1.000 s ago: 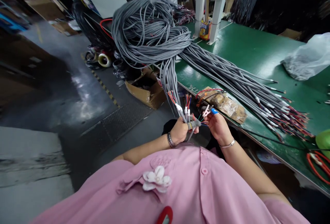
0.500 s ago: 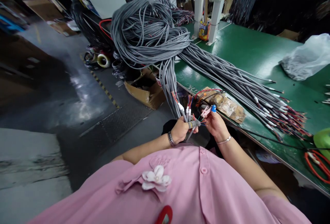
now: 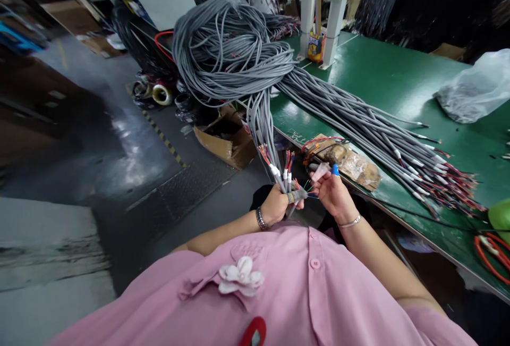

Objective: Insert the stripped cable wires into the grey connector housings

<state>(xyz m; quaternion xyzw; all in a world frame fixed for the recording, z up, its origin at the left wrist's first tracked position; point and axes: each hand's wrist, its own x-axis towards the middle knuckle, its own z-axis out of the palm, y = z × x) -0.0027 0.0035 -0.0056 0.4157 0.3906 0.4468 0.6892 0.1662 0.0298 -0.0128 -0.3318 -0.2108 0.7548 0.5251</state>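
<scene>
The left hand (image 3: pixel 274 205) is clenched around a small bunch of grey cables (image 3: pixel 261 123) just below their stripped ends (image 3: pixel 285 168). Each cable is a round grey cord; at the tip the grey sheath stops at a short white sleeve, and thin red, blue and orange wires fan out beyond it. The gripped ends stand nearly upright, pointing up and slightly away from the person, while the long axis of the bunch runs from the hand up to the big grey coil (image 3: pixel 229 43) heaped at the corner of the green worktop (image 3: pixel 382 77). The bunch hangs off the worktop's near edge, in the air in front of the person's pink shirt (image 3: pixel 279 293).

The right hand (image 3: pixel 332 194) sits just beside the left, its fingers (image 3: pixel 321 171) pinched on a few thin coloured wires (image 3: pixel 308 187) that stick out sideways from the bunch; one fingertip wears a blue cap (image 3: pixel 335 169). What else the pinch holds is too small to tell.

Near the right hand, on the worktop's edge, lies a brown taped block (image 3: pixel 350 164) with red wires on it. A second spread of grey cables (image 3: pixel 370 133) lies flat across the worktop, its coloured ends pointing right. A clear plastic bag (image 3: pixel 474 88) rests farther right. Below the coil, on the floor, stands an open cardboard box (image 3: pixel 227 141).
</scene>
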